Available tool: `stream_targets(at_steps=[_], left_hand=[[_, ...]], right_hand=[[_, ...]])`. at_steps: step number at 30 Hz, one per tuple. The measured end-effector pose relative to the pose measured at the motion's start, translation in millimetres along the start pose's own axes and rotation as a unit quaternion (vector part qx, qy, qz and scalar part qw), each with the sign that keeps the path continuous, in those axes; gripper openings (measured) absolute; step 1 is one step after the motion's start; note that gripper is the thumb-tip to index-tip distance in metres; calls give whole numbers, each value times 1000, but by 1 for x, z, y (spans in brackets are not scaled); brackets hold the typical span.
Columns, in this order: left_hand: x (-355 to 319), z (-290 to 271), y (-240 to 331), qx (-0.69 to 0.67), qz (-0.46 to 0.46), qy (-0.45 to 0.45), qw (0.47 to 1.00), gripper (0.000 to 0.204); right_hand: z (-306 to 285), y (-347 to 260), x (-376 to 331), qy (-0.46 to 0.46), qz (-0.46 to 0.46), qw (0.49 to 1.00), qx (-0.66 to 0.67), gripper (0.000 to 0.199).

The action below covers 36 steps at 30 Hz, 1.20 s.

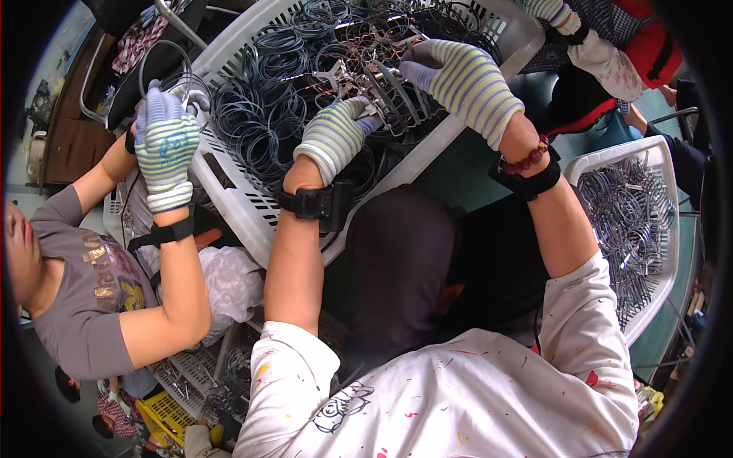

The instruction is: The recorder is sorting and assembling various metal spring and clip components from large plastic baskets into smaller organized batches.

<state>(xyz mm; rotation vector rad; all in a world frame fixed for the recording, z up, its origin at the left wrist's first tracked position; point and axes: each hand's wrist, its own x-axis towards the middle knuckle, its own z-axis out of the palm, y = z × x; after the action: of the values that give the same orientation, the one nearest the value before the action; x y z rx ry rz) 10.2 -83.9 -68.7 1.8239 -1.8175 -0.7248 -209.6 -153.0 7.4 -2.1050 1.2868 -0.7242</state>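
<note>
A large white plastic basket (229, 187) in front of me holds many coiled dark cables (256, 126). My left hand (332, 141), in a striped knit glove, is closed at the basket's middle, fingers and thumb together beside silvery metal end pieces (336, 78). What it pinches is hidden. My right hand (466, 84), gloved alike, hangs over the basket's right part with fingers bent toward the thumb; I cannot make out what is between them. A bundle of dark cables with metal and copper-coloured ends (397, 95) lies between my hands.
At left, a co-worker's gloved hands (166, 137) hold a looped dark cable (164, 47) by the basket rim. A second white basket (672, 206) of cables stands at right. Another person's gloved hand (551, 11) shows at upper right. A yellow crate (164, 416) is at lower left.
</note>
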Motion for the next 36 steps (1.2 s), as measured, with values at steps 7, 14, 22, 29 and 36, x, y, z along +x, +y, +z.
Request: stream_targets(at_steps=[7,14,22,29,36], left_hand=[[-4,-3,12,61,71,33,995,39],[-1,-1,5,52,27,31,998,37],[0,-5,1,64,-34,24,997,42],[-7,-7,9,140,9,60,988,43],[-11,-14,23,177,-19,56,982,41]], right_hand=[[3,-5,0,10,-98,994,-40,35],[2,-6,-2,-9,-88,996,-31,32],[-4,-22,-5,78,-250,953,-149,25],[6,-35,-8,109,-262,911,-298,51],[24,-15,2,147,-281,906,-281,49]])
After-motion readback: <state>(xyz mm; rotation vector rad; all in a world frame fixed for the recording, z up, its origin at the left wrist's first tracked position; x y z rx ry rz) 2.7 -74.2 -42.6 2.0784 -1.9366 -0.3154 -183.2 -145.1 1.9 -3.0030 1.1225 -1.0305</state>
